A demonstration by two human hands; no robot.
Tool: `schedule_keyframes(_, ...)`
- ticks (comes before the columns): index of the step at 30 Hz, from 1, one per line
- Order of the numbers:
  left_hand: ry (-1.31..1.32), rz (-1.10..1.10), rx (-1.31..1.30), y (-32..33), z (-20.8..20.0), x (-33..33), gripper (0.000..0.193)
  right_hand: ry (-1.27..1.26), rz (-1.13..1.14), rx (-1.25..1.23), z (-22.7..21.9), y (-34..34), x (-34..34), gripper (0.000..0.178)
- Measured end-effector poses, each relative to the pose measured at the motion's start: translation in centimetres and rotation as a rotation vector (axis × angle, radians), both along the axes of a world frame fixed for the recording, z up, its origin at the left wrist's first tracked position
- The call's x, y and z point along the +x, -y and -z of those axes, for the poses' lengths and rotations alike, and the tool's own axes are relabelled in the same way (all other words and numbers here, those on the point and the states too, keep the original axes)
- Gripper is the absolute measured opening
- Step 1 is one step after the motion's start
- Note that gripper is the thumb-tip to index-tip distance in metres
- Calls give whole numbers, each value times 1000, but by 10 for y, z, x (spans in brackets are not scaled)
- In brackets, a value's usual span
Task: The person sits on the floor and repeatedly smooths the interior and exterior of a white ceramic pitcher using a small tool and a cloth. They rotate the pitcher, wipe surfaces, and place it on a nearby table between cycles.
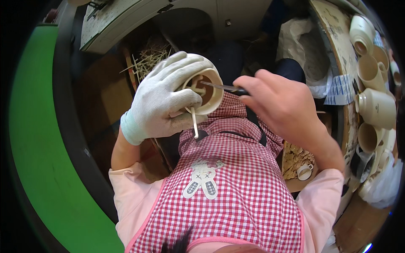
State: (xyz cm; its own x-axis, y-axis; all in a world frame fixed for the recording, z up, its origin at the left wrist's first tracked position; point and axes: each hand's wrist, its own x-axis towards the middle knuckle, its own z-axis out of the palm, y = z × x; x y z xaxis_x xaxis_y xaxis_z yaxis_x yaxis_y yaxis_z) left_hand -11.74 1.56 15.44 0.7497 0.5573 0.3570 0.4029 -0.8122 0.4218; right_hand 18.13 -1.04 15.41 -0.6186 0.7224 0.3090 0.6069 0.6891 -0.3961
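My left hand (166, 95), in a white knit glove with a pale green cuff, is wrapped round a cream plastic cup-like container (217, 98). Its round mouth is tilted toward me, and the inside looks brownish. Out of the mouth, below my gloved thumb, sticks a thin cream plastic stem (195, 123); another pale piece shows inside the opening. My bare right hand (276, 93) is closed on the dark handle of a knife (223, 87). The thin blade reaches over the rim into the mouth, and its tip is near the pale piece. Glove fingers hide part of the container.
A green surface (33, 139) with a dark edge runs along the left. Thin pale sticks (152, 61) are heaped beyond my left hand. Several cream containers (377, 109) crowd the right-hand bench, near a clear plastic bag (301, 50). A box of tan scraps (295, 158) holds a small cup (304, 171).
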Motion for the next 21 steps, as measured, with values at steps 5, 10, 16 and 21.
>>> schedule_keyframes(5,15,160,-129,-14,9,30,36,311,27,142,3,-1,-15,31)
schedule_keyframes(10,58,194,-187,-19,31,41,38,404,98,66,9,7,-6,29)
schedule_keyframes(16,98,172,-84,-11,50,55,36,419,229,-64,46,17,-13,27)
schedule_keyframes(21,-196,176,11,26,85,86,27,443,161,-859,85,3,-21,32)
